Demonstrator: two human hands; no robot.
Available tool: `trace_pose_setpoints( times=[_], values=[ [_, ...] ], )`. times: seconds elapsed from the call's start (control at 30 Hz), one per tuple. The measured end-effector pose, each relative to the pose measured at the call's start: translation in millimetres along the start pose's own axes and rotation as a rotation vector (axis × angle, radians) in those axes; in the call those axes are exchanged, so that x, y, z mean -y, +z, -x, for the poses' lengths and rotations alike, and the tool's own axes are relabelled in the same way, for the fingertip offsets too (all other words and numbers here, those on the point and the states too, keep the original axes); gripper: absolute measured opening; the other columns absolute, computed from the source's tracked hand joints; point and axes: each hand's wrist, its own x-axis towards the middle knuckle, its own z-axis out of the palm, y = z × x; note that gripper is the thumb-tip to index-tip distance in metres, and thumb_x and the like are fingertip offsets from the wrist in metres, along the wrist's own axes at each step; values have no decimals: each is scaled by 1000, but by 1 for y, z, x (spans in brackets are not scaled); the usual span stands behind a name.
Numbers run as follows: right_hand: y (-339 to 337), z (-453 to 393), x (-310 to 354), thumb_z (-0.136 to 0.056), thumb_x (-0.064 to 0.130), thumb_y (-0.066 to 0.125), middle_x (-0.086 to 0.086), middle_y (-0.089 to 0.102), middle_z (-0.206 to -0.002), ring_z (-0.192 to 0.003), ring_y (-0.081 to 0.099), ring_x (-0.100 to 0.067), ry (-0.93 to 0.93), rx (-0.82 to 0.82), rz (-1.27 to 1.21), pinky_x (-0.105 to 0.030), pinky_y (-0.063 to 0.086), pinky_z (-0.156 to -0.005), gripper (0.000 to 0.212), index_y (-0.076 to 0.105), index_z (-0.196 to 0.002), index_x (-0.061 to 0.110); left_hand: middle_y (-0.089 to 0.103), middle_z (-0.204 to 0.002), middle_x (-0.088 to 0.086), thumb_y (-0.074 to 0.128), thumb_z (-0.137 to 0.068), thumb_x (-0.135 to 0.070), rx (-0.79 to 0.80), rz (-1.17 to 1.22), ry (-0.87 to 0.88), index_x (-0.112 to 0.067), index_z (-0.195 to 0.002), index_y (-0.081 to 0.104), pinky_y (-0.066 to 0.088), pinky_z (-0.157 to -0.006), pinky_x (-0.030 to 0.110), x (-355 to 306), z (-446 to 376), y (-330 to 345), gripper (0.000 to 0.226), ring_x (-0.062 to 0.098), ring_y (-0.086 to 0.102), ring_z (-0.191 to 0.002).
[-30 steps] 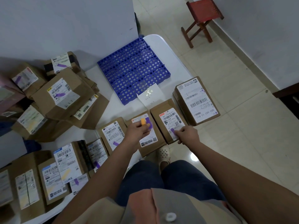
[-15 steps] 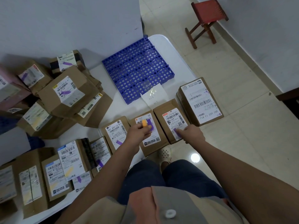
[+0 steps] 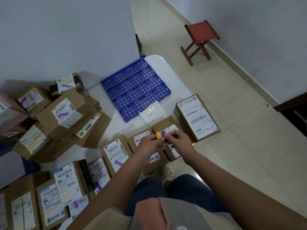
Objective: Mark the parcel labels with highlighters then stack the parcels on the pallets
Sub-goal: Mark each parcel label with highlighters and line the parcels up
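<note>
My left hand (image 3: 148,145) grips an orange highlighter (image 3: 158,135) together with a purple piece (image 3: 163,133) that looks like a cap. My right hand (image 3: 180,140) pinches a purple highlighter (image 3: 165,142) and holds it against the left hand's fingers. Both hands hover over brown parcels lined along the white table's front edge. One parcel (image 3: 116,153) has a purple mark on its label. Another parcel (image 3: 172,128) lies partly under my right hand. A larger parcel (image 3: 197,118) sits at the right end. The blue perforated pallet (image 3: 135,88) lies behind them, bare.
A heap of labelled parcels (image 3: 66,113) fills the table's left side, with more parcels (image 3: 49,196) at the near left. A white paper slip (image 3: 152,112) lies at the pallet's front edge. A red stool (image 3: 201,39) stands on the tiled floor by the wall.
My right hand has lifted the purple highlighter off the parcel label and brought it up to my left hand. My left hand rose slightly to meet it.
</note>
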Motion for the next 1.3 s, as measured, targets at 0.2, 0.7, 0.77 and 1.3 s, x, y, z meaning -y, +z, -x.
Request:
trace_pose_setpoints(
  times=[0.2, 0.7, 0.77, 1.3],
  values=[
    [-11, -2, 10, -92, 20, 66, -7, 67, -86, -81, 65, -17, 12, -28, -90, -29, 54, -75, 14, 66, -94, 6, 74, -103, 11, 63, -95, -13, 5, 11, 46, -12, -106, 69, 57, -91, 36, -11, 1, 14, 12, 20, 73, -95],
    [-97, -24, -3, -92, 28, 65, -8, 42, -141, -126, 43, -31, 113, -787, 179, -51, 43, -100, 37, 53, -126, 18, 70, -108, 0, 62, -96, -20, -31, -198, 57, -23, -102, 67, 49, -101, 39, -15, -19, 27, 8, 18, 64, -108],
    [-111, -22, -10, -93, 29, 64, -9, 34, -148, -129, 42, -34, 245, -816, 15, -46, 42, -96, 49, 45, -135, 17, 69, -106, -3, 63, -96, -23, -18, -310, 97, -25, -102, 68, 46, -99, 37, -28, -30, 32, 8, 14, 62, -106],
    [-125, -29, -34, -99, 36, 54, -11, 49, -139, -124, 50, -28, 431, -527, -503, -43, 44, -103, 63, 25, -152, 19, 64, -110, 10, 65, -94, -21, 130, -801, 226, -13, -109, 65, 46, -89, 36, -105, -130, 100, 17, 26, 58, -104]
  ],
)
